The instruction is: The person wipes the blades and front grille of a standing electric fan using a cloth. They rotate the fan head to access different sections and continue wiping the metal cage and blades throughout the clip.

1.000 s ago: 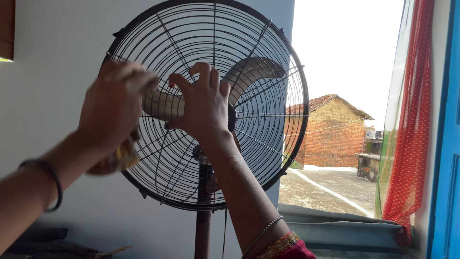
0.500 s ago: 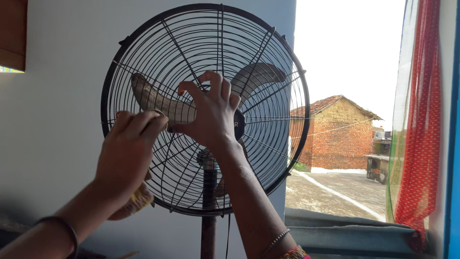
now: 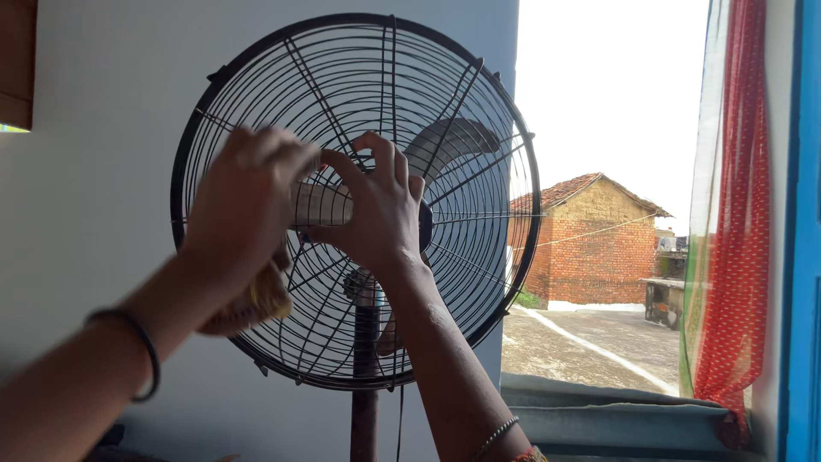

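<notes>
A black wire-caged pedestal fan (image 3: 462,282) stands in front of me against a pale wall. My left hand (image 3: 244,201) presses a yellowish cloth (image 3: 256,304) against the left half of the cage, over a grey blade (image 3: 321,204). My right hand (image 3: 380,205) rests on the cage centre with its fingers spread and hooked on the wires. A second blade (image 3: 453,137) shows at the upper right. The fan's pole (image 3: 363,423) runs down behind my right forearm.
To the right an opening looks out on a brick building (image 3: 590,239) and a paved yard. A red patterned curtain (image 3: 735,239) hangs by a blue frame (image 3: 804,257). A grey sill (image 3: 616,411) lies below the opening.
My left hand with the cloth has moved up along the cage, from the lower left to beside my right hand. The right hand has stayed at the centre.
</notes>
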